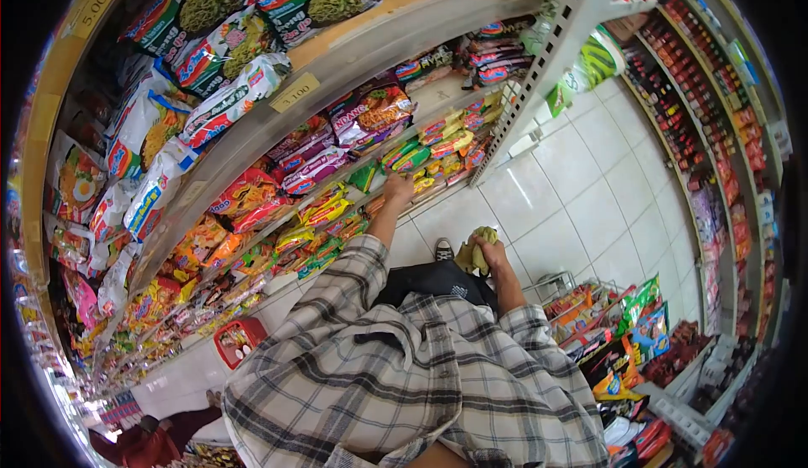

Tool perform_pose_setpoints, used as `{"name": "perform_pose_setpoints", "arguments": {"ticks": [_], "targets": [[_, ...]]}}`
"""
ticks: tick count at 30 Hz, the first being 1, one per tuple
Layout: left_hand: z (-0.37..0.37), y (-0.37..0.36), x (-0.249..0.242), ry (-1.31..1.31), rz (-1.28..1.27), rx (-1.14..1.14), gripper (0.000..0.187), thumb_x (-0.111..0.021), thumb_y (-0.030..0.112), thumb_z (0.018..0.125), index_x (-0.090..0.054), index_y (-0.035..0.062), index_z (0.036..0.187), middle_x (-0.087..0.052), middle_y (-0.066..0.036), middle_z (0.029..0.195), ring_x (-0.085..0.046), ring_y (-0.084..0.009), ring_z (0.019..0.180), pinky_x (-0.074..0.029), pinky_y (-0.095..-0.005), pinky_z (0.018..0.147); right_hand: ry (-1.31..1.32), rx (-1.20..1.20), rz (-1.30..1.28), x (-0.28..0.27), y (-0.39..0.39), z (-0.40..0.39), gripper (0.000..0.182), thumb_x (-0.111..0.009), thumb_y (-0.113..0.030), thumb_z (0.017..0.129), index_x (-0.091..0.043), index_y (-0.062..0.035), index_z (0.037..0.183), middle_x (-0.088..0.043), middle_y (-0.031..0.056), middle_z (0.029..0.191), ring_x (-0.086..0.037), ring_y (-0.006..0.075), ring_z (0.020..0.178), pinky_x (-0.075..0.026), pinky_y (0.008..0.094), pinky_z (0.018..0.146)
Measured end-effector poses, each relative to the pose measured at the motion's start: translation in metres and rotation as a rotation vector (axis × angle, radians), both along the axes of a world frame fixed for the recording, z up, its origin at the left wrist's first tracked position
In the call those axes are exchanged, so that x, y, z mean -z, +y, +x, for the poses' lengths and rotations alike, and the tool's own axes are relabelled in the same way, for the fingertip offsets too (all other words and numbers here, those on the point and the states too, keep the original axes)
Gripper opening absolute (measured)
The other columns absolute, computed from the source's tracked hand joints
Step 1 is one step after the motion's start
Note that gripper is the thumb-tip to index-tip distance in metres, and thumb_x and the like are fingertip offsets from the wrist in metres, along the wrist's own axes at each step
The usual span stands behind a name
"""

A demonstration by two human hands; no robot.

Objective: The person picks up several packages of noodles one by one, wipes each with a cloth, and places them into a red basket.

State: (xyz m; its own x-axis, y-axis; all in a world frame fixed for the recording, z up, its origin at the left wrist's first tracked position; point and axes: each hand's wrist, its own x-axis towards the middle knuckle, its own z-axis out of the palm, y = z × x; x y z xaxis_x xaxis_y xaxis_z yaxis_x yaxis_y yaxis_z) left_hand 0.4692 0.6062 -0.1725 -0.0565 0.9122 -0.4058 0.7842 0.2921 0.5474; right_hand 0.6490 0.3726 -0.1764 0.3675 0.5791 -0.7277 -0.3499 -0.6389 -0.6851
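Observation:
My left hand reaches to a lower shelf, at the front of the small noodle packets. Its fingertips are lost against the packets, so I cannot see whether they grip one. Close beside it lie a green packet and yellow-and-green packets. In front of my right thigh, my right hand is closed around a crumpled yellow-green cloth, which hangs below the fingers.
Shelves of instant noodle packs curve along the left. A perforated metal post stands ahead. Snack racks are close on my right. A red basket sits on the floor behind left, near another person.

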Motion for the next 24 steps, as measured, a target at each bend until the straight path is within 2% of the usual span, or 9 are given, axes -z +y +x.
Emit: {"name": "perform_pose_setpoints", "arguments": {"ticks": [4, 8, 10, 11, 15, 18, 19, 21, 24], "targets": [[-0.029, 0.008, 0.009, -0.177, 0.053, 0.154, 0.083, -0.066, 0.047, 0.081, -0.035, -0.0109, 0.133, -0.057, -0.028, 0.120, -0.059, -0.0367, 0.108, -0.047, -0.0395, 0.093, -0.057, 0.076, -0.019, 0.007, -0.006, -0.017, 0.035, -0.072, -0.025, 0.079, -0.066, 0.0018, 0.100, -0.068, 0.0115, 0.089, -0.066, 0.0218, 0.076, -0.052, 0.0339, 0.068], [-0.072, 0.003, 0.058, -0.247, 0.253, 0.207, 0.073, -0.070, 0.040, 0.082, -0.040, -0.0041, 0.132, -0.057, -0.024, 0.123, -0.059, -0.0308, 0.110, -0.047, -0.0363, 0.094, -0.103, 0.175, 0.008, 0.014, -0.017, -0.049, 0.039, -0.072, -0.027, 0.077, -0.065, 0.0038, 0.099, -0.068, 0.0132, 0.086, -0.066, 0.0227, 0.073, -0.052, 0.0349, 0.066], [-0.098, -0.023, 0.029, -0.493, 0.200, 0.213, 0.064, -0.070, 0.033, 0.084, -0.044, -0.0019, 0.130, -0.058, -0.021, 0.122, -0.058, -0.0276, 0.111, -0.046, -0.0348, 0.094, -0.118, 0.212, 0.007, 0.007, -0.021, -0.079, 0.039, -0.072, -0.028, 0.077, -0.065, 0.0038, 0.099, -0.068, 0.0135, 0.086, -0.066, 0.0228, 0.074, -0.052, 0.0348, 0.067], [-0.117, -0.021, 0.060, -0.720, 0.121, 0.276, 0.050, -0.068, 0.024, 0.087, -0.048, 0.0005, 0.126, -0.060, -0.016, 0.117, -0.062, -0.0232, 0.102, -0.050, -0.0328, 0.087, -0.129, 0.219, 0.006, 0.002, -0.027, -0.096, 0.040, -0.072, -0.029, 0.077, -0.065, 0.0039, 0.098, -0.068, 0.0136, 0.086, -0.066, 0.0228, 0.075, -0.052, 0.0348, 0.067], [-0.186, -0.076, 0.016, -0.788, -0.300, 0.345, 0.033, -0.064, 0.024, 0.090, -0.054, 0.0069, 0.117, -0.063, -0.009, 0.107, -0.065, -0.0176, 0.085, -0.053, -0.0290, 0.066, -0.153, 0.215, 0.048, 0.022, -0.062, -0.174, 0.041, -0.072, -0.029, 0.080, -0.063, 0.0034, 0.104, -0.067, 0.0127, 0.090, -0.065, 0.0215, 0.076, -0.053, 0.0342, 0.066], [-0.264, -0.116, 0.042, -0.762, -0.482, 0.441, 0.032, -0.061, 0.028, 0.091, -0.056, 0.0080, 0.115, -0.064, -0.009, 0.102, -0.066, -0.0184, 0.079, -0.053, -0.0288, 0.061, 0.036, 0.299, 0.033, -0.023, -0.098, -0.244, 0.043, -0.072, -0.030, 0.081, -0.061, 0.0023, 0.108, -0.067, 0.0120, 0.093, -0.066, 0.0216, 0.079, -0.053, 0.0336, 0.068], [-0.294, -0.138, 0.049, -0.665, -0.531, 0.466, 0.032, -0.060, 0.029, 0.092, -0.055, 0.0085, 0.116, -0.063, -0.010, 0.102, -0.066, -0.0193, 0.078, -0.053, -0.0298, 0.061, 0.147, 0.277, 0.066, 0.019, -0.118, -0.258, 0.053, -0.074, -0.033, 0.079, -0.058, -0.0005, 0.117, -0.065, 0.0113, 0.102, -0.065, 0.0210, 0.086, -0.053, 0.0343, 0.072], [-0.355, -0.181, 0.066, -0.475, -0.637, 0.511, 0.033, -0.057, 0.031, 0.093, -0.053, 0.0095, 0.118, -0.062, -0.011, 0.103, -0.067, -0.0211, 0.076, -0.054, -0.0317, 0.061, 0.226, 0.255, 0.076, 0.021, -0.155, -0.296, 0.054, -0.074, -0.034, 0.079, -0.057, -0.0009, 0.118, -0.065, 0.0111, 0.101, -0.065, 0.0212, 0.086, -0.054, 0.0346, 0.070], [-0.476, -0.281, 0.102, -0.330, -0.652, 0.312, 0.039, -0.059, 0.038, 0.090, -0.058, 0.0034, 0.108, -0.065, -0.013, 0.091, -0.067, -0.0211, 0.063, -0.053, -0.0334, 0.049, 0.421, 0.217, 0.010, 0.013, -0.212, -0.339, 0.050, -0.069, -0.033, 0.083, -0.056, -0.0035, 0.121, -0.065, 0.0106, 0.106, -0.066, 0.0243, 0.089, -0.056, 0.0374, 0.072]]}}
